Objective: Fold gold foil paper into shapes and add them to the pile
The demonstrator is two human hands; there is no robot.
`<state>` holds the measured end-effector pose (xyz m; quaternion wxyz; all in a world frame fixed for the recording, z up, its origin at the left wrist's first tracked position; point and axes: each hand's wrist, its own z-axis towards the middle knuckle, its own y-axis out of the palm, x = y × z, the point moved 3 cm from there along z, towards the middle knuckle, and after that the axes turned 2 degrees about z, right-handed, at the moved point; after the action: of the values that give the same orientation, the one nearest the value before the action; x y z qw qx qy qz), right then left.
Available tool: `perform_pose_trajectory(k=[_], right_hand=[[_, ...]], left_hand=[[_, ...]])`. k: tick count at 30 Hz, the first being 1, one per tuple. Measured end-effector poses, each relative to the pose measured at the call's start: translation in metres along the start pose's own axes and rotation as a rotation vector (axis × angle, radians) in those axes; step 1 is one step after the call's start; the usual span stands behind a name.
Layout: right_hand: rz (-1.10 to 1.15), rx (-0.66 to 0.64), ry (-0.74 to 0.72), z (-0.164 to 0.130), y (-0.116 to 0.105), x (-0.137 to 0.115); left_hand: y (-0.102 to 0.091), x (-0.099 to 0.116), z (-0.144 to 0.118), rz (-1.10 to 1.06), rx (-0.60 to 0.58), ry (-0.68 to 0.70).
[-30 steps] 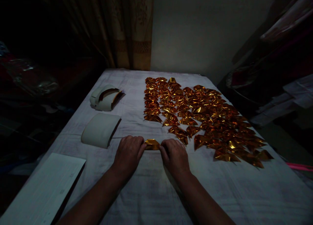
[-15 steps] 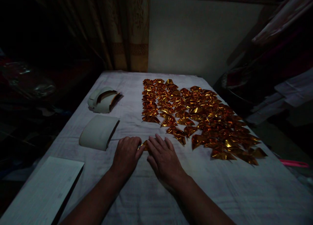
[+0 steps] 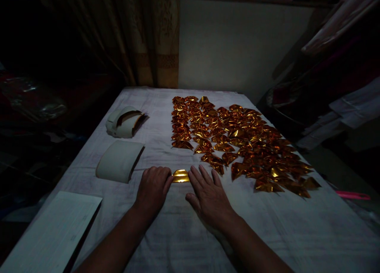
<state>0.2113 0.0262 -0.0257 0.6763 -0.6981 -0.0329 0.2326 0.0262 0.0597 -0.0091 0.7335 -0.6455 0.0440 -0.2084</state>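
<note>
A narrow folded strip of shiny gold foil paper [image 3: 181,176] lies on the cloth between my two hands. My left hand [image 3: 154,187] is closed on its left end, thumb and curled fingers pinching it. My right hand [image 3: 208,192] lies flat with fingers stretched out, its fingertips touching the strip's right end. Just beyond my hands, many folded gold foil pieces [image 3: 237,133] lie in rows and overlapping heaps across the right half of the table.
A white cloth covers the table [image 3: 160,225]. On the left are a curved pale piece with an opening [image 3: 126,128], a curved plain panel [image 3: 118,162] and a flat white board [image 3: 56,229]. A curtain [image 3: 142,39] hangs behind; a pink handle [image 3: 353,195] shows at right.
My right hand has slid to the right, away from my left, and more of the gold strip shows between them. My left hand stays nearly in place.
</note>
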Motion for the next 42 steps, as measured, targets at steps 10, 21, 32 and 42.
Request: perform_pose_trajectory(k=[10,21,32,42], right_hand=[[-0.005,0.018,-0.007,-0.001,0.002,0.003],[0.014,0.018,0.005,-0.002,0.001,0.003],[0.016,0.024,0.006,-0.002,0.001,0.002],[0.022,0.069,-0.006,-0.002,0.002,0.002]], left_hand=[[0.010,0.017,-0.010,-0.006,-0.024,0.357],[0.012,-0.006,-0.025,0.104,-0.052,0.348],[-0.009,-0.020,-0.032,0.175,-0.009,0.325],[0.012,0.016,-0.008,0.114,0.032,0.384]])
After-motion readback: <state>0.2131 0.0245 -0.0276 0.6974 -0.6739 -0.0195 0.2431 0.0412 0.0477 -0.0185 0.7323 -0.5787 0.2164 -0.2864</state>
